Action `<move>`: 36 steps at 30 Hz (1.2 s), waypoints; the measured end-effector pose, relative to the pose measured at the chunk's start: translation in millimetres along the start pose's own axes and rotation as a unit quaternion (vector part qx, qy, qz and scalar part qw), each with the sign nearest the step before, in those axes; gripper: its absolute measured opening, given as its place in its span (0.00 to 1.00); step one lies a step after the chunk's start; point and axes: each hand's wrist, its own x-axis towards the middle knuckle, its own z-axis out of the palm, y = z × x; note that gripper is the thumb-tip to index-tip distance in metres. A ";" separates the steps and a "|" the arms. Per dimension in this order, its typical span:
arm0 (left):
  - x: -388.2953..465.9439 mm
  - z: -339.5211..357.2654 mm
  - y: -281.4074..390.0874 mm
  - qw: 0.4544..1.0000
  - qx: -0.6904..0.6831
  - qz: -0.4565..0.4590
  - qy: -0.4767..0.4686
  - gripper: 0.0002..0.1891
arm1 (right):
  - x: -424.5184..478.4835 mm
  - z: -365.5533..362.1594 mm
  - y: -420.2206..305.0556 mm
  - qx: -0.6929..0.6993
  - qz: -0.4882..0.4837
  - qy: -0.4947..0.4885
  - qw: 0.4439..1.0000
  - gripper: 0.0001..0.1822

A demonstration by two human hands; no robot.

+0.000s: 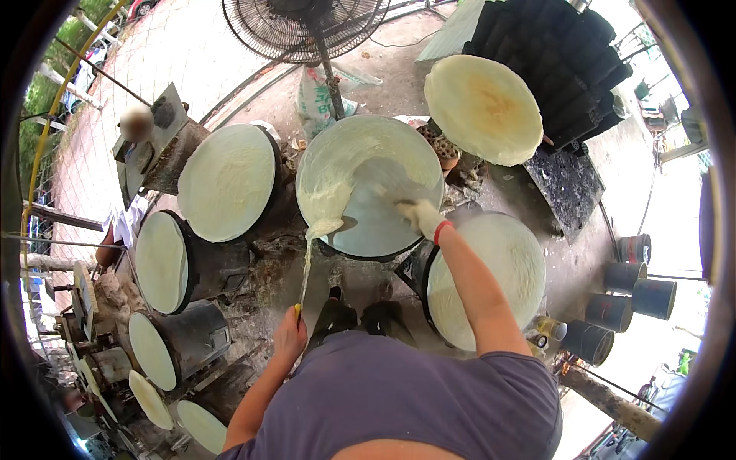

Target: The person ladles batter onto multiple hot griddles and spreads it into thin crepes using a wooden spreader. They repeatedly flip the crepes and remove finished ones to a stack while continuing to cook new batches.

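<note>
A round griddle [376, 233] stands in front of me, with a layer of pale batter [330, 167] over its left and far parts. The near and right part shows bare grey metal. My left hand [291, 330] grips a long-handled ladle [325, 227] by its yellow end. Batter coats the ladle's head, which is over the griddle's near left edge. My right hand [422, 218], in a pale glove with a red band at the wrist, reaches over the griddle's right side. Motion blurs its fingertips, so I cannot tell whether it holds something.
Round griddles topped with pale sheets stand at left [227, 184] and right [506, 270]. A browned flatbread [486, 109] lies at the far right, beside stacked black cylinders [546, 63]. A pedestal fan [305, 29] stands ahead. Dark canisters [615, 310] are at right.
</note>
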 end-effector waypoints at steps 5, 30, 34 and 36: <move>-1.8 -13.4 -11.7 0.999 0.001 0.038 0.000 0.14 | -19.8 3.2 21.0 0.021 0.061 -0.097 0.993 0.17; -6.0 -179.5 -232.9 0.841 -0.533 -0.081 -0.047 0.09 | -47.8 410.2 62.1 0.213 -0.032 0.399 0.891 0.20; -10.8 -184.1 -255.4 0.815 -0.564 -0.117 -0.063 0.09 | -9.4 432.9 47.0 0.164 -0.065 0.397 0.901 0.24; -12.0 -188.0 -257.0 0.802 -0.579 -0.130 -0.072 0.09 | -21.6 399.8 53.3 0.019 0.009 0.365 0.931 0.22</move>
